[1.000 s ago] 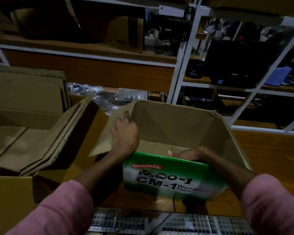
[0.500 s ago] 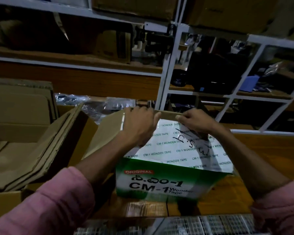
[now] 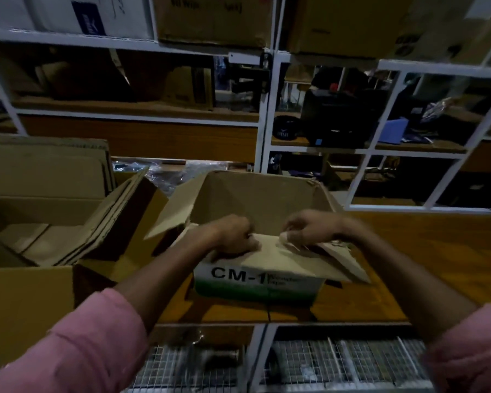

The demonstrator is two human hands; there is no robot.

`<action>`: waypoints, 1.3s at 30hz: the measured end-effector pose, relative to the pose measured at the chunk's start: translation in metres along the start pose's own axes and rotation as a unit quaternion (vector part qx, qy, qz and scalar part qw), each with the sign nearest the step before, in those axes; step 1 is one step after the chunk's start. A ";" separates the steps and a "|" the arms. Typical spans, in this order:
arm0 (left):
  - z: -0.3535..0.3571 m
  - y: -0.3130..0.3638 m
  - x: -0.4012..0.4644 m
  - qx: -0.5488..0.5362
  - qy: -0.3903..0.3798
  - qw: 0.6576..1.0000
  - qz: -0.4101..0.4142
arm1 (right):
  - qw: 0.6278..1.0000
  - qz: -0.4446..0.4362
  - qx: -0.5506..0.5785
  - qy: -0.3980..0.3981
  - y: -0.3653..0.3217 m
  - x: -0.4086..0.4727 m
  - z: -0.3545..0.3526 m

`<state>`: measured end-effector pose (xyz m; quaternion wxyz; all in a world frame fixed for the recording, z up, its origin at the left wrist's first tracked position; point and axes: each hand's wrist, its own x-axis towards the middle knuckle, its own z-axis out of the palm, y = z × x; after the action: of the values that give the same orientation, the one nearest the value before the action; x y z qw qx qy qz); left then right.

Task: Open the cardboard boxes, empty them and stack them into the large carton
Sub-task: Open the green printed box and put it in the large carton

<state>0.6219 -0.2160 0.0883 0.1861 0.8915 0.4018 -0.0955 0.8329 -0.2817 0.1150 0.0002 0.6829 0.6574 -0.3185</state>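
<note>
Beside flattened cardboard point(image 3: 77, 236) in the large carton point(image 3: 26, 302), both hands, left point(image 3: 233, 236) and right point(image 3: 309, 228), gripping the CM-1 box point(image 3: 255, 282) flaps.

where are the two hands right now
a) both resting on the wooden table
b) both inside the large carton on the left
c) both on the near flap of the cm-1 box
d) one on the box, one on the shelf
c: the left hand and right hand both grip the near flap of the CM-1 box, which stands open on the table.

two hands point(image 3: 234, 236) point(image 3: 306, 229), one printed box point(image 3: 255, 279), one large carton point(image 3: 26, 302), one flattened cardboard stack point(image 3: 68, 234)
</note>
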 end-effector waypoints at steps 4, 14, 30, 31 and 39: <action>0.052 -0.019 0.013 0.092 0.145 0.985 -0.023 | 0.995 -0.009 -0.035 0.096 0.017 0.012 0.052; 0.098 -0.048 0.033 0.073 0.293 0.953 -0.005 | 0.930 0.002 -0.168 0.326 0.034 0.042 0.112; 0.142 -0.064 0.013 0.044 0.382 0.916 -0.114 | 0.862 0.092 -0.172 0.468 0.073 0.033 0.164; 0.144 -0.066 0.010 0.039 0.385 0.913 -0.129 | 0.860 0.111 -0.166 0.469 0.075 0.028 0.168; 0.150 -0.090 0.005 -0.130 0.373 0.917 -0.059 | 0.898 0.057 0.008 0.437 0.101 0.020 0.170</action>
<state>0.5547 -0.2194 -0.0726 0.1311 0.8047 0.5030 0.2867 0.8481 -0.3486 -0.0711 -0.2745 0.7897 0.5486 0.0069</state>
